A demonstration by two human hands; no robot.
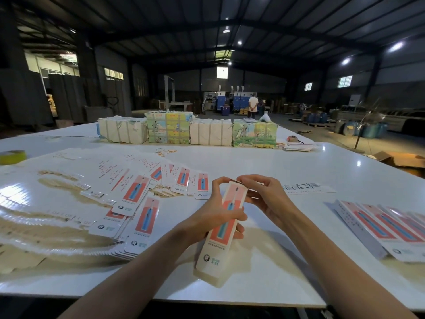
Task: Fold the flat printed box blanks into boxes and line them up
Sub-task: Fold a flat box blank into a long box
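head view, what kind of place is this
Probably a packaging or printing workshop in a large warehouse: a high steel-framed roof, strapped bundles of printed stock on the white table, and blue machines at the far end.

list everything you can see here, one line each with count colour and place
box: one, white and coral, held above the near edge
flat blanks: many, white and coral, fanned out at left
folded boxes: several, same print, lined up at right
wrapped bundles: four, two white, two green-printed, rowed at the far edge
tape roll: one, yellow-green, far left
rubber bands: few, tan, before the bundles
table: one, white, under everything
left hand: one, grips the box's middle
right hand: one, pinches its far end
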